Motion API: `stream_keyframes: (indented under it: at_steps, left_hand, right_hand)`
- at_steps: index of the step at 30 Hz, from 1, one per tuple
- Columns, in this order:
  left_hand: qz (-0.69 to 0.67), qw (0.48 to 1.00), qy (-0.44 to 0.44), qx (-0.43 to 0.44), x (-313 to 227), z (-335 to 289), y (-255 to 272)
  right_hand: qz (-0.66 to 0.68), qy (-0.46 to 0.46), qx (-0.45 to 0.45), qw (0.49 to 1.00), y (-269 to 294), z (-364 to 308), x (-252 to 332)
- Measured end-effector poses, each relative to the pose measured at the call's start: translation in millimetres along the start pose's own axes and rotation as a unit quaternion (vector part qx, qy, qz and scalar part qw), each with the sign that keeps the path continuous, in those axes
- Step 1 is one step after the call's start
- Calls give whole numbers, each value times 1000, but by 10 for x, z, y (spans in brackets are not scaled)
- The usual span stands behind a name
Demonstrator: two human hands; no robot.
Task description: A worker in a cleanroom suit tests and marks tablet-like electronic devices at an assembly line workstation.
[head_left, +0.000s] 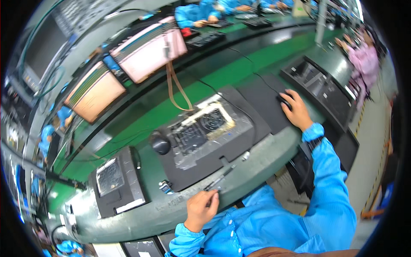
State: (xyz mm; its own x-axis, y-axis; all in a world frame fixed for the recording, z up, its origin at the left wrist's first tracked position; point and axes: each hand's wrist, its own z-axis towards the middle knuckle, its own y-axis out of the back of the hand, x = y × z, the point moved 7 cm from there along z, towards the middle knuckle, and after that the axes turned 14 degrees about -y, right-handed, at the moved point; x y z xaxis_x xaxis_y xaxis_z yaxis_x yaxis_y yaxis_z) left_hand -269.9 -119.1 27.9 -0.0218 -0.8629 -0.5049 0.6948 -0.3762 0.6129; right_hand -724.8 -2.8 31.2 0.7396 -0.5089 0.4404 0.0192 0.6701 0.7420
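My right hand (296,110) rests over a black computer mouse (283,101) on a dark mat (263,95), its fingers bent round it. At the bench's near edge, my left hand (200,210) is closed, with fingers curled and the thumb beside them. Whether anything lies inside that hand is hidden. Just beyond it lies a thin dark pen-like tool (220,177), its near end close to my fingers. In front of me sits a black fixture board (184,176) with a framed black electronic part (203,128) under clear film. A round black device (160,142) stands at its left side.
Another black fixture (126,192) lies to the left, and a small blue-and-white item (165,186) sits between the two boards. Black trays (319,88) stand at the right. Two lit monitors (147,51) and a hanging tan strap (177,96) are beyond. Other people work across and farther along the bench.
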Motion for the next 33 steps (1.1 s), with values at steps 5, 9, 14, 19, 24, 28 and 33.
stream_keyframes:
  at_steps: [5, 9, 14, 19, 24, 28, 33]
  left_hand:
    - [9, 1000, 1, -9, 2, -20, -17]
    - [-5, 1000, 6, -8, -24, 4, -39]
    - [12, 1000, 9, -23, -42, 19, -24]
    - [23, 999, 19, -35, -18, 16, -25]
    - [45, 999, 10, -28, -10, 21, -23]
    - [62, 997, 6, -38, -9, -5, 0]
    - [28, 998, -50, -2, -178, 100, -6]
  right_hand:
    - [3, -34, -95, 995, 247, 97, -340]
    - [100, -371, -105, 917, 663, 722, -1492]
    - [299, -640, -1, 708, 775, 914, -2494]
    - [276, -602, 30, 749, 751, 1003, -2498]
    - [252, -639, 107, 718, 705, 1100, -2642]
    - [304, -667, 65, 678, 592, 1089, -2862]
    - [510, -468, 9, 722, 503, 1313, -2607]
